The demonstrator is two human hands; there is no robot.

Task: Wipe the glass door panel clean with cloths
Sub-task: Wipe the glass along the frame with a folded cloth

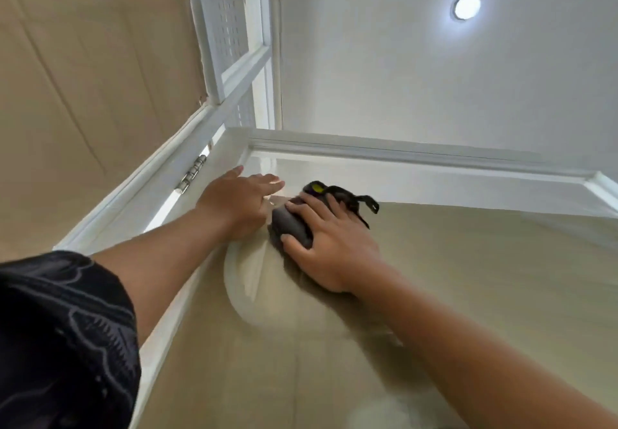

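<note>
On one glass panel (468, 278): left hand (239, 201), right hand (329, 248), one cloth (291, 224)

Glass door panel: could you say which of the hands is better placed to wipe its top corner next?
Right: the right hand presses the dark cloth on the glass near that corner; the left hand shows no cloth.
</note>
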